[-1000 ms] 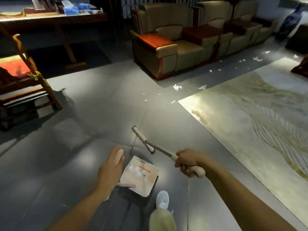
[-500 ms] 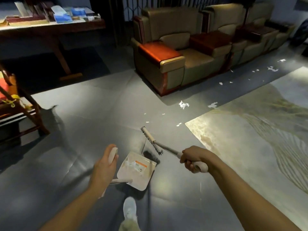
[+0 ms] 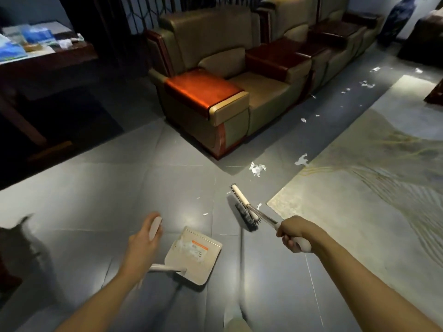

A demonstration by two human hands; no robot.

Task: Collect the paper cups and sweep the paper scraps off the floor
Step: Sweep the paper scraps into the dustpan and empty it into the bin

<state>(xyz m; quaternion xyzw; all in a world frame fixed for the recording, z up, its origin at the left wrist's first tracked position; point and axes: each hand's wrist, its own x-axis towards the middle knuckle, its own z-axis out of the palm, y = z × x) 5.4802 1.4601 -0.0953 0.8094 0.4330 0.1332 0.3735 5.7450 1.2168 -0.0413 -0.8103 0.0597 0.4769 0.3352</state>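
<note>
Paper scraps (image 3: 257,168) lie on the grey floor (image 3: 119,188) off the armchair (image 3: 215,92) corner, closer to the brush (image 3: 244,207) than a moment ago. Right hand (image 3: 292,233) clenches the brush handle; left hand (image 3: 143,240) grips the dustpan (image 3: 194,257) handle.

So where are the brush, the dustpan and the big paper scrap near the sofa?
brush (image 3: 245,203): head view, on its white back.
dustpan (image 3: 194,267): head view, on its bare tray.
paper scrap (image 3: 257,168): head view, on its crumpled middle.
</note>
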